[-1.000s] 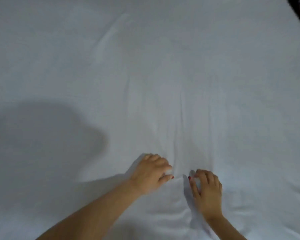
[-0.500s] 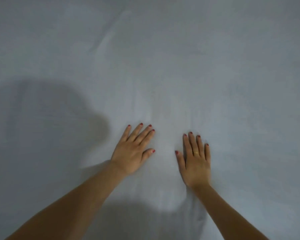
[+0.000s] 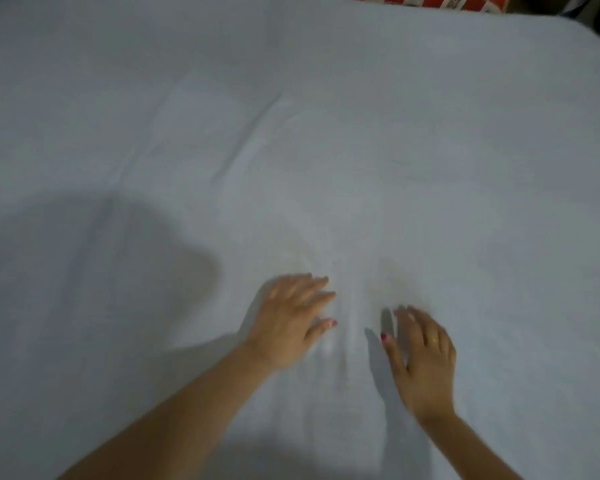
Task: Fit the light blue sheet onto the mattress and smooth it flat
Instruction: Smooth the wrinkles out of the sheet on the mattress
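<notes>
arms: showing bare, no sleeves
nails: wearing red polish
right hand: wearing a gold ring

A light blue sheet is lying spread across the mattress, mostly flat, with a long diagonal crease and faint wrinkles showing toward the near edge.

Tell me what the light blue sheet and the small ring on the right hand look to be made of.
Light blue sheet: woven cloth, perhaps cotton, matte; it holds soft creases and takes shadow without shine. Small ring on the right hand: looks like yellow metal, possibly gold; too blurred to confirm.
</notes>
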